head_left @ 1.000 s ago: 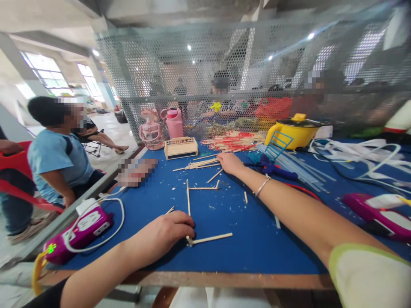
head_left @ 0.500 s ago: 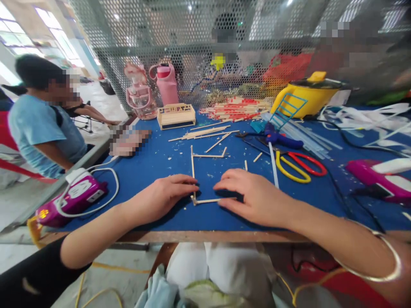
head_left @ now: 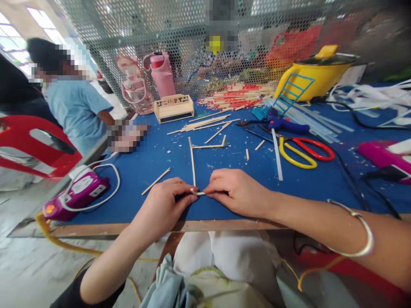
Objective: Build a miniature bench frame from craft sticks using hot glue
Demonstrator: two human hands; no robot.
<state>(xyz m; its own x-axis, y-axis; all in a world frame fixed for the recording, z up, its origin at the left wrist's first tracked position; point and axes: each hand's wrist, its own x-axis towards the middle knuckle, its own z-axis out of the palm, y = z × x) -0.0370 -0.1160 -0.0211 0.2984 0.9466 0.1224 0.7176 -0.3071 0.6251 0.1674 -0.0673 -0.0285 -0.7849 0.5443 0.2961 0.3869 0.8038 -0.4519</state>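
A small frame of thin wooden sticks (head_left: 193,167) lies on the blue tabletop (head_left: 128,205), with a far crosspiece, a long side stick and a near crosspiece. My left hand (head_left: 165,205) pinches the corner where the side stick meets the near one. Close beside it, my right hand (head_left: 239,188) is closed on the near stick, its fingers covering the rest of that piece. One loose stick (head_left: 156,181) rests just beyond my left hand. Two short stick pieces (head_left: 247,154) lie beyond my right hand.
Sticks (head_left: 205,125) and red-tipped sticks (head_left: 234,96) lie farther back, near a small wooden model (head_left: 174,109). To the right are scissors (head_left: 298,158), a blue-handled tool (head_left: 289,125) and a yellow pot (head_left: 308,81). A purple power strip (head_left: 80,194) sits left. Someone in light blue (head_left: 75,98) is beyond.
My right hand has slid left along the near stick, close to my left hand. My left fingers have closed on the corner. A loose stick shows left of my hand; the view has shifted slightly.
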